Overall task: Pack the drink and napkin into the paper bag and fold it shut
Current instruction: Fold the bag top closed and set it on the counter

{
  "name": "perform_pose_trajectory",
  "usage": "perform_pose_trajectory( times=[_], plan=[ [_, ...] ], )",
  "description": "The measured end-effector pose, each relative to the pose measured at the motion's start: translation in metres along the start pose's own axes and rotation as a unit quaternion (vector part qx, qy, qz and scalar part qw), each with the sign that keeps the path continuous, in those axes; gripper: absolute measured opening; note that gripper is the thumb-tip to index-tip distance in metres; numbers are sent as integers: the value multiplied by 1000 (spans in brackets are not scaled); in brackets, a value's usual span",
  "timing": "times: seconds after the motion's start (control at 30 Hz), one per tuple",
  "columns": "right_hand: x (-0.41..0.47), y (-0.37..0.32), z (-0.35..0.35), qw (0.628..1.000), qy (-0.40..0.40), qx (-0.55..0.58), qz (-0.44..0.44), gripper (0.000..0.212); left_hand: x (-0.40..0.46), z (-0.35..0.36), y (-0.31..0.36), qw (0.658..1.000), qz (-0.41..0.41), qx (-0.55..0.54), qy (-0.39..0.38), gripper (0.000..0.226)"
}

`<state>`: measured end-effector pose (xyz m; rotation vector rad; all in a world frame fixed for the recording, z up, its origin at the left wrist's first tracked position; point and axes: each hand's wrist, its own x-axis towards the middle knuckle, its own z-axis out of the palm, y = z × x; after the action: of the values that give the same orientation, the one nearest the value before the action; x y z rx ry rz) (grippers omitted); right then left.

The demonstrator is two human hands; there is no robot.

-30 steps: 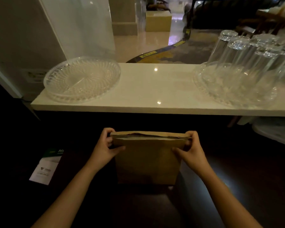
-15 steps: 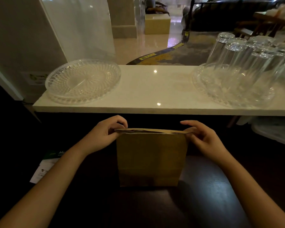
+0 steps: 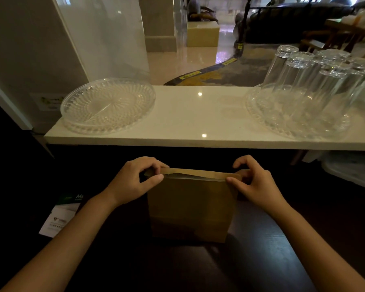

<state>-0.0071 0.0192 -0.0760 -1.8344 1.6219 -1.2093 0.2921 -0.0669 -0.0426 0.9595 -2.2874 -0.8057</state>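
Dark desk [image 3: 303,260] is carrying the paper bag [image 3: 190,209], which is standing upright at centre, top edge folded over. Left hand [image 3: 133,182] is pinching the fold's left corner; right hand [image 3: 255,184] is pinching its right corner. Drink and napkin are not showing.

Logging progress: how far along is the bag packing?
Looks done: no drink or napkin is in sight outside the paper bag, which stands upright; its contents are hidden. In hand: the left hand and right hand pinch the top corners, with one narrow fold started. Left: fold it fully shut.
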Motion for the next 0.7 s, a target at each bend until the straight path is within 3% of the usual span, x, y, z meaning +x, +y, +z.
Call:
perform_pose_trajectory(
  times=[0.1, 0.27, 0.33, 0.43, 0.7],
  plan=[
    [4, -3, -5, 998, -56, -13, -13, 28, 21, 10, 26, 996, 43, 76, 17, 20],
    [12, -7, -9, 995, -89, -38, -26, 30, 69, 61, 66, 963, 123, 190, -143, 26],
    [13, -8, -9, 995, -89, -38, -33, 22, 75, 72, 66, 960, 124, 188, -168, 23],
    [12, -8, -10, 994, -92, -54, -38, 7, 79, 76, 63, 966, 121, 148, -177, 19],
    [5, 0, -16, 991, -71, -93, -60, 15, 61, 36, 34, 970, 85, 161, -161, 17]
  ],
)
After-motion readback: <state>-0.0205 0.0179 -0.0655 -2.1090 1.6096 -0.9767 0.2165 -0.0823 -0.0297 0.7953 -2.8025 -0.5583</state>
